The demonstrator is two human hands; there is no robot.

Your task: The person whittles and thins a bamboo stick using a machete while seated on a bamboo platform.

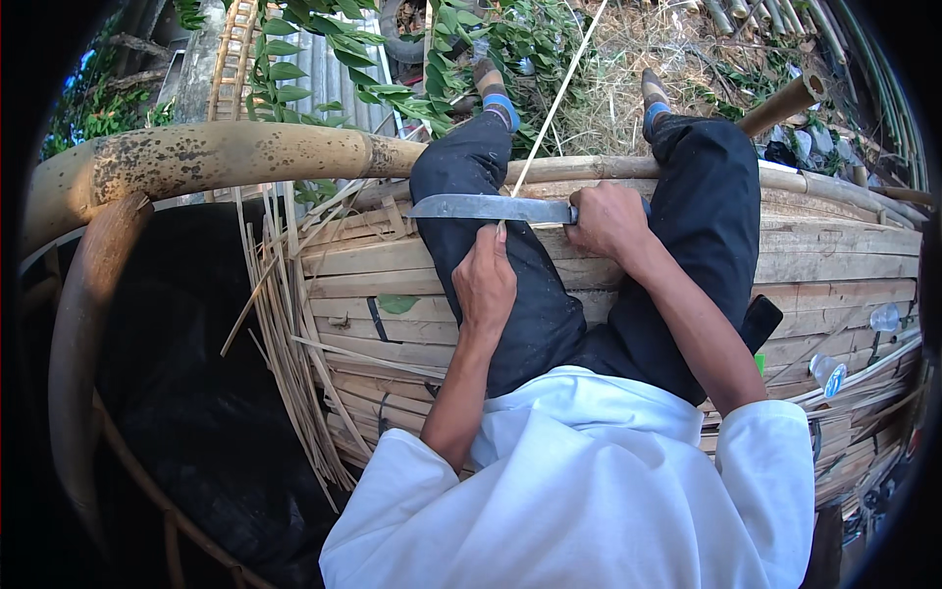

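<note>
My right hand [610,222] is wrapped round the dark handle of a large machete [481,207]. Its wide grey blade points left and lies level above my thighs. Just below the blade, my left hand [484,280] pinches the near end of a long, thin bamboo strip [557,103]. From there the pale strip passes at the blade and runs away up and to the right, out between my lower legs. The exact contact between blade and strip is too small to make out.
I sit on a bamboo slat platform [824,240]. Thin split strips [285,363] are heaped at its left, beside a thick bamboo pole [226,157]. A dark phone [761,322] lies by my right hip, near plastic cups [827,373]. Leafy branches [343,49] hang ahead.
</note>
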